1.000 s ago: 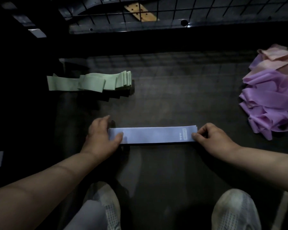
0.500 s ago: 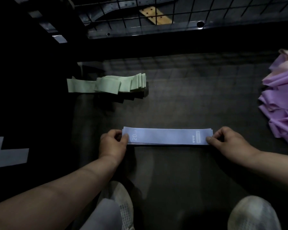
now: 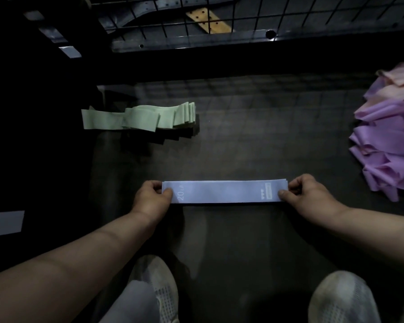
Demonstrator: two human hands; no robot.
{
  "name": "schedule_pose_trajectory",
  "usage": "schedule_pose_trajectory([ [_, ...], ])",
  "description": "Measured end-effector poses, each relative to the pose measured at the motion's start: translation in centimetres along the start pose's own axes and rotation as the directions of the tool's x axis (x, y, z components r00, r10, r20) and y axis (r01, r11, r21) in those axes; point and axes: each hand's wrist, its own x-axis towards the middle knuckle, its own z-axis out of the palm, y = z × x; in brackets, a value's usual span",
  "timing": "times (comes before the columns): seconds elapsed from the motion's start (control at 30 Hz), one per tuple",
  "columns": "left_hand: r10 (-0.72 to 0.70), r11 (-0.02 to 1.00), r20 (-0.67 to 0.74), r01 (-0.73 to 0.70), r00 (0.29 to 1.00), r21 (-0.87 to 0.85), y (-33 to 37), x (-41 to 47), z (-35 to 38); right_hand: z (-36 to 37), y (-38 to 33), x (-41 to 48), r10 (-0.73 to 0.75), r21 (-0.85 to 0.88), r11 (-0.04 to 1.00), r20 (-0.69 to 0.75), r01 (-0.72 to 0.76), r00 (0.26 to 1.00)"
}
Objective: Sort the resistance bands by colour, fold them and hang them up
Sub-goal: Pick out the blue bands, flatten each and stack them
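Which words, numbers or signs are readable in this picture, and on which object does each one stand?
"20": printed sideways on the pale blue flat resistance band, near the left hand; the small characters after it are blurred.
Boxed label with three small marks, on the same band near the right hand: too small to read.
No other text shows.

Pale blue band, green stack, purple-pink heap.
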Motion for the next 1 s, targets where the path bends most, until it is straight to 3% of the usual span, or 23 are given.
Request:
schedule_pose_trajectory([
  [0.6, -0.127, 0.971, 0.206, 0.164, 0.97, -0.173, 1.3, 0.5, -0.2, 0.8, 0.1, 0.6, 0.035, 0.086, 0.996, 0.004, -0.035, 0.999],
  [0.8, -0.082, 0.981, 0.146, 0.105, 0.986, -0.16, 0.8, 0.7, 0.3, 0.8, 0.0, 0.7, 0.143, 0.263, 0.952, 0.063, -0.154, 0.988],
  [1.0, -0.003, 0.997, 0.095, 0.01, 0.995, -0.071, 0.7, 0.5, 0.3, 0.9, -0.3, 0.3, 0.121, 0.082, 0.989, 0.013, -0.121, 0.993],
])
